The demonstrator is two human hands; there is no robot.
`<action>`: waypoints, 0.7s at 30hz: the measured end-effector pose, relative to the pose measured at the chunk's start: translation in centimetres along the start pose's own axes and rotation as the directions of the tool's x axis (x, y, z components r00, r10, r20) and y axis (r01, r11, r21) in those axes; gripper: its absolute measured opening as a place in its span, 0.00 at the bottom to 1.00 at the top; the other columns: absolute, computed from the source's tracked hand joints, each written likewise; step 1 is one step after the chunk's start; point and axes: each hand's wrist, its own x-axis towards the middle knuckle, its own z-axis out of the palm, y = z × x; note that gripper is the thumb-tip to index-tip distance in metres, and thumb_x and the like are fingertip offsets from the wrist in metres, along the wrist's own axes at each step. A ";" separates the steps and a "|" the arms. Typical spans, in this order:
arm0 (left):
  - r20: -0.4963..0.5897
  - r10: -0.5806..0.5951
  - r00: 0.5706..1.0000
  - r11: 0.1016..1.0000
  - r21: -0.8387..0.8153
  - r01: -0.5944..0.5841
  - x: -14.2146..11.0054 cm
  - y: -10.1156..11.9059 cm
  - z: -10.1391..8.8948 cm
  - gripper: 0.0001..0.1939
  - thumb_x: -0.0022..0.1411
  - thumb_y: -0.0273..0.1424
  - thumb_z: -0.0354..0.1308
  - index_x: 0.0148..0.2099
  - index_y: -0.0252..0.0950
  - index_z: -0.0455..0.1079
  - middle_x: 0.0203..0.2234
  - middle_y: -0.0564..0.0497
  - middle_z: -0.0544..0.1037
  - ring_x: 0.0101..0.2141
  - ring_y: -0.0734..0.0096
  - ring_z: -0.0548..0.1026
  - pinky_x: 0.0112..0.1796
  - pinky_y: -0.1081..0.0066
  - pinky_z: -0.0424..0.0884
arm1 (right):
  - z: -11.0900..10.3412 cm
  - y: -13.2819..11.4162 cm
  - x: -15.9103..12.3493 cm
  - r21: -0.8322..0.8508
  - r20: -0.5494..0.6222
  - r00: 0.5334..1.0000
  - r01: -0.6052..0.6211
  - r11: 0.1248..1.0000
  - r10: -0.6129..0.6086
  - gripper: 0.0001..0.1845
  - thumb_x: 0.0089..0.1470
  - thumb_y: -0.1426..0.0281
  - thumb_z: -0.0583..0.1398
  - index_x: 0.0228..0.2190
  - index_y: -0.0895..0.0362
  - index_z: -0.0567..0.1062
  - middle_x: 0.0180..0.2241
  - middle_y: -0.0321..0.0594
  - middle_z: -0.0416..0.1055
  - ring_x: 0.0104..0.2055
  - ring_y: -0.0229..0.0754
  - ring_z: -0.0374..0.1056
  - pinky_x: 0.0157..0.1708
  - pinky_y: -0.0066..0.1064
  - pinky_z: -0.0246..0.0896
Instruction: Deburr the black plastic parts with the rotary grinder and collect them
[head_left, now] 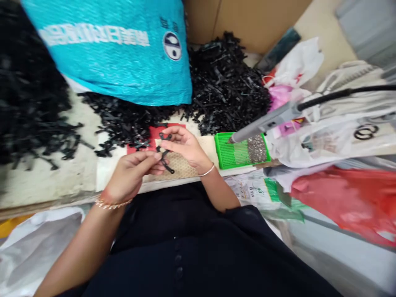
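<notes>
My left hand [133,171] is closed, its thumb and fingers pinching a small black plastic part [168,167] with a ring-shaped end. My right hand [185,146] is closed too, gripping a black plastic piece with round holes [165,136] just above. The two pieces meet or overlap between my fingers; whether they are joined I cannot tell. Below both hands lies a honeycomb-patterned mat [182,167] on a pale board. To the right, a grey electric screwdriver [266,121] rests with its tip over a green tray [218,152], which holds many small metal screws [257,149].
Heaps of black plastic parts [229,82] cover the back of the bench, with another pile [27,82] at left. A blue woven sack [123,53] lies on them. The screwdriver's black cord [346,94] runs right, over plastic bags [334,136]. A red bag [346,198] hangs at lower right.
</notes>
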 end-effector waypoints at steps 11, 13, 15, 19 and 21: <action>0.032 0.055 0.998 0.994 0.092 -0.058 0.2 0.9 0.8 0.18 0.48 0.44 0.78 0.32 0.36 0.81 0.23 0.52 0.84 0.24 0.71 0.81 0.31 0.71 0.81 | -0.4 -0.4 -0.4 0.025 0.010 1.000 -0.001 1.000 0.000 0.28 0.42 0.57 0.78 0.41 0.48 0.75 0.36 0.32 0.75 0.40 0.39 0.73 0.39 0.31 0.77; 0.049 0.057 0.997 0.994 0.093 -0.061 0.4 0.7 0.7 0.21 0.47 0.47 0.78 0.33 0.35 0.80 0.23 0.50 0.83 0.24 0.68 0.81 0.30 0.69 0.82 | -0.5 -0.3 -0.5 0.018 -0.003 1.000 0.013 1.000 -0.013 0.28 0.42 0.55 0.78 0.41 0.48 0.75 0.37 0.33 0.74 0.40 0.39 0.72 0.38 0.31 0.76; 0.076 0.056 0.996 0.992 0.105 -0.064 0.7 0.5 0.4 0.22 0.48 0.48 0.77 0.33 0.35 0.80 0.24 0.48 0.83 0.24 0.67 0.81 0.30 0.69 0.81 | -0.4 -0.2 -0.5 0.009 -0.026 0.999 0.028 1.000 -0.028 0.28 0.42 0.55 0.78 0.41 0.49 0.76 0.37 0.34 0.74 0.40 0.40 0.72 0.37 0.31 0.75; 0.152 0.047 0.987 0.994 0.089 -0.061 1.1 0.4 -0.1 0.23 0.50 0.49 0.77 0.33 0.34 0.80 0.24 0.47 0.83 0.25 0.68 0.82 0.27 0.74 0.78 | 0.1 -0.1 -0.8 0.000 -0.073 0.996 0.045 0.999 -0.045 0.28 0.43 0.54 0.78 0.41 0.50 0.75 0.35 0.33 0.72 0.38 0.38 0.71 0.36 0.31 0.74; 0.176 0.050 0.983 0.995 0.078 -0.065 1.3 0.6 -0.3 0.23 0.49 0.49 0.77 0.32 0.34 0.80 0.24 0.47 0.82 0.25 0.68 0.81 0.24 0.77 0.75 | 0.4 -0.2 -0.9 0.013 -0.096 0.994 0.046 0.999 -0.045 0.29 0.42 0.55 0.78 0.41 0.51 0.75 0.33 0.32 0.72 0.36 0.37 0.70 0.36 0.30 0.73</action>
